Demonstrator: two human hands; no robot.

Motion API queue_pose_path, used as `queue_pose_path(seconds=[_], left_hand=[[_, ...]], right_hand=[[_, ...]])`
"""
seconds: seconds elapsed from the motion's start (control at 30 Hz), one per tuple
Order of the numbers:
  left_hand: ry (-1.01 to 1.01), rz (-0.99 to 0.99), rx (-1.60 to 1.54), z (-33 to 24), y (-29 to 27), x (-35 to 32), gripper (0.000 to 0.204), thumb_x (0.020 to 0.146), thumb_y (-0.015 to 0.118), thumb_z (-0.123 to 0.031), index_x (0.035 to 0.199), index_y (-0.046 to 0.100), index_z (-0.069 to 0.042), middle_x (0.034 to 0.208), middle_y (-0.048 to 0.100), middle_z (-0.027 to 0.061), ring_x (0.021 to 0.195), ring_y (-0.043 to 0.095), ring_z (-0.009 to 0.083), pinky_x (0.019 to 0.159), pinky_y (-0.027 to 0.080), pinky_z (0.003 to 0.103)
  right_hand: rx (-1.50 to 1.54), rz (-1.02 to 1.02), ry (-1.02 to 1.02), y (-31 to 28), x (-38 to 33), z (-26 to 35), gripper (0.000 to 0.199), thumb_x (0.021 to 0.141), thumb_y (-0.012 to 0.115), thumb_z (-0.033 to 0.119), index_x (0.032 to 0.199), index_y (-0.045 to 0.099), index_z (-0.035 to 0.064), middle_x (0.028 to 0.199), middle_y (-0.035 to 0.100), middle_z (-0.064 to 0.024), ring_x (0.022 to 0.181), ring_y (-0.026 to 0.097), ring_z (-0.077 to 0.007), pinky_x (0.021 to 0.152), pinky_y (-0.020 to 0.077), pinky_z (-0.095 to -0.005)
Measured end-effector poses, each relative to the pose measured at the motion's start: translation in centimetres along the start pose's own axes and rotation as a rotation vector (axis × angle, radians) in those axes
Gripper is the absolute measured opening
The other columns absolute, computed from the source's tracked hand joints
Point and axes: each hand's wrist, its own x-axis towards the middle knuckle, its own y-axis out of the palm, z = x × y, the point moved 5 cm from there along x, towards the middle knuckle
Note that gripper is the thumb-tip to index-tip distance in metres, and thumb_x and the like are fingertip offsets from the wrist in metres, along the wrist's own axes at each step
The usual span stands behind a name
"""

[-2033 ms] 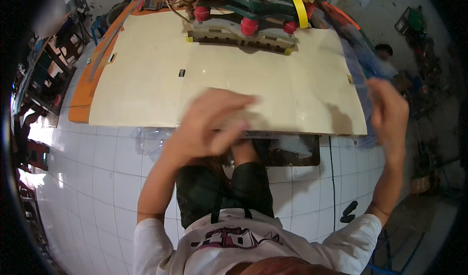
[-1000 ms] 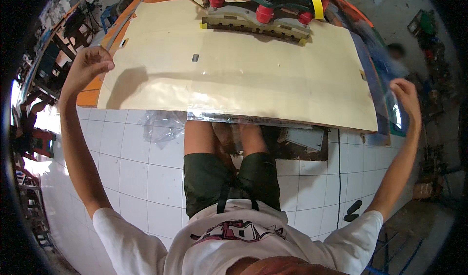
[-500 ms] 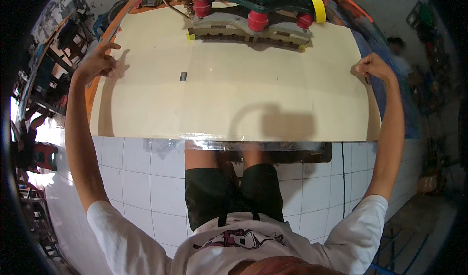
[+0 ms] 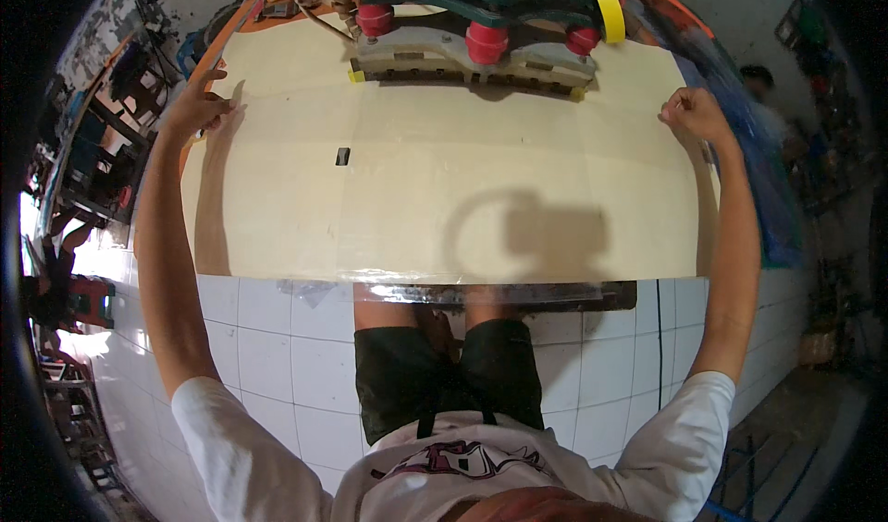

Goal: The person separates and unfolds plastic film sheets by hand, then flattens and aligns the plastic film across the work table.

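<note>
A large pale sheet (image 4: 444,189) is spread flat over the bench, above the white tiled floor (image 4: 268,337). Its left edge is pressed by the left hand (image 4: 196,108), fingers spread; its right edge is gripped by the right hand (image 4: 692,113), fingers curled. Beyond, red-knobbed machinery (image 4: 481,36) is seen.

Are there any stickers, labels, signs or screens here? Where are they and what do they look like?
Small dark label: on the big pale sheet, left of middle; a little black upright rectangle.
Shirt print: on the person's white shirt, bottom middle; dark red and black design, too bent to make out.
No screens or signs show.
The left hand and right hand rest at the sheet's far corners.
</note>
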Motion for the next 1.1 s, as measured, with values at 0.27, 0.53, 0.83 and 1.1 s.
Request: queue_pose_path(seconds=[0.27, 0.53, 0.83, 1.1], left_hand=[[0.293, -0.441, 0.505, -5.9, 5.0, -5.5, 0.047, 0.091, 0.064, -0.031, 0.13, 0.058, -0.005, 0.129, 0.057, 0.0229, 0.114, 0.059, 0.0367, 0.094, 0.049, 0.045], [-0.096, -0.256, 0.47, -7.2, 11.3, -7.5, 0.077, 0.094, 0.038, -0.055, 0.144, 0.038, 0.003, 0.153, 0.028, 0.0291, 0.145, 0.023, 0.0403, 0.113, 0.015, 0.064], [-0.138, -0.342, 0.486, -7.2, 11.5, -6.6, 0.085, 0.093, 0.035, -0.063, 0.149, 0.032, 0.002, 0.156, 0.023, 0.0279, 0.148, 0.016, 0.0378, 0.115, 0.01, 0.062], [-0.267, -0.24, 0.556, -1.5, 8.5, -5.5, 0.086, 0.094, 0.032, -0.067, 0.153, 0.027, -0.005, 0.16, 0.017, 0.0202, 0.15, 0.009, 0.0332, 0.117, 0.008, 0.06]], right_hand=[[-0.387, -0.379, -0.117, 2.9, -4.8, 9.0, 0.053, 0.088, 0.065, 0.039, 0.118, 0.064, -0.0039, 0.124, 0.06, -0.0286, 0.118, 0.055, -0.043, 0.102, 0.0433, -0.0464], [-0.419, -0.175, 0.426, 7.9, -7.2, 5.3, 0.097, 0.09, 0.037, 0.073, 0.149, 0.031, -0.004, 0.153, 0.023, -0.0338, 0.145, 0.018, -0.0459, 0.117, 0.0144, -0.0573], [-0.389, -0.262, 0.411, 7.8, -8.1, 2.1, 0.096, 0.091, 0.037, 0.073, 0.147, 0.033, -0.005, 0.152, 0.028, -0.0315, 0.145, 0.022, -0.0429, 0.117, 0.0154, -0.0565], [-0.402, -0.238, 0.323, 10.5, -5.7, 7.3, 0.094, 0.091, 0.038, 0.07, 0.146, 0.034, -0.0062, 0.15, 0.028, -0.035, 0.143, 0.024, -0.0459, 0.116, 0.0178, -0.0555]])
